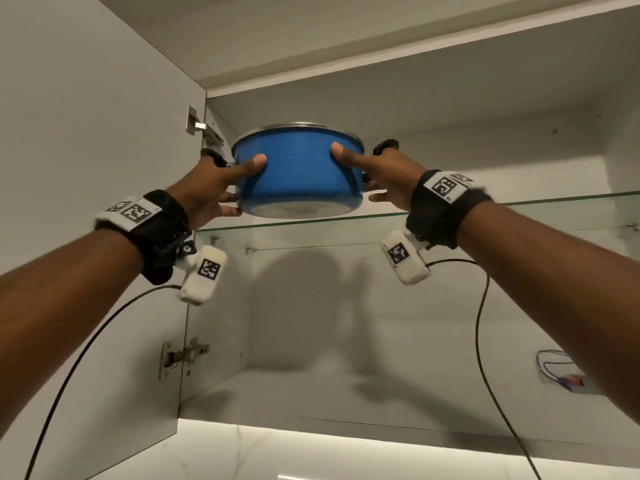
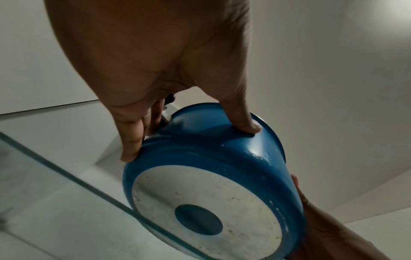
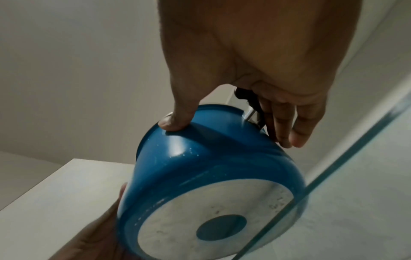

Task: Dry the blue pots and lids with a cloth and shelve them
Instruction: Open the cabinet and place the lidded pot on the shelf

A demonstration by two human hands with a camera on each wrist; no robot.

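A blue pot (image 1: 298,174) with a steel rim and black side handles (image 1: 386,145) is held up at the front edge of the glass shelf (image 1: 519,206) in an open wall cabinet. My left hand (image 1: 242,183) grips its left side, thumb on the front wall. My right hand (image 1: 358,173) grips the right side the same way. The left wrist view has the pot (image 2: 222,158) from below, with its pale base partly over the glass shelf (image 2: 66,176). The right wrist view has the pot (image 3: 211,158) and glass shelf (image 3: 355,149) alike. Whether the base touches the glass I cannot tell.
The cabinet door (image 1: 86,133) stands open at the left on metal hinges (image 1: 197,124). Under the glass lies a lower compartment (image 1: 311,375) with a small wired fitting (image 1: 561,372) at its right. Black cables hang from both wrist cameras.
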